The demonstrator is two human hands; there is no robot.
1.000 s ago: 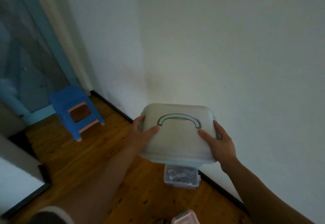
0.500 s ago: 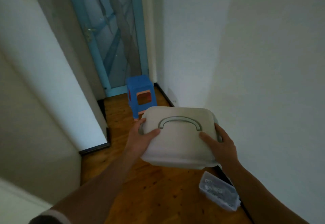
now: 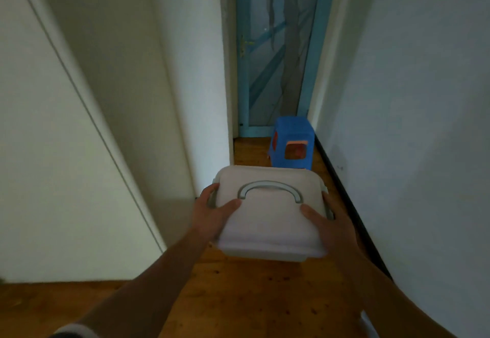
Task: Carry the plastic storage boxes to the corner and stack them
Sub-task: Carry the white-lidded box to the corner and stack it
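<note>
Here, left hand (image 3: 212, 218) grips box (image 3: 267, 225); right hand (image 3: 334, 229) too.

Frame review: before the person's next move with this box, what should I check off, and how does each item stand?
1. Left hand grips storage box side: ok.
2. Right hand grips opposite side: ok.
3. Lid handle lies flat: ok.
4. Box held clear of wooden floor: ok.
5. Way ahead free: not ok, blue stool stands there.
6. Stacking corner in view: cannot tell.
</note>
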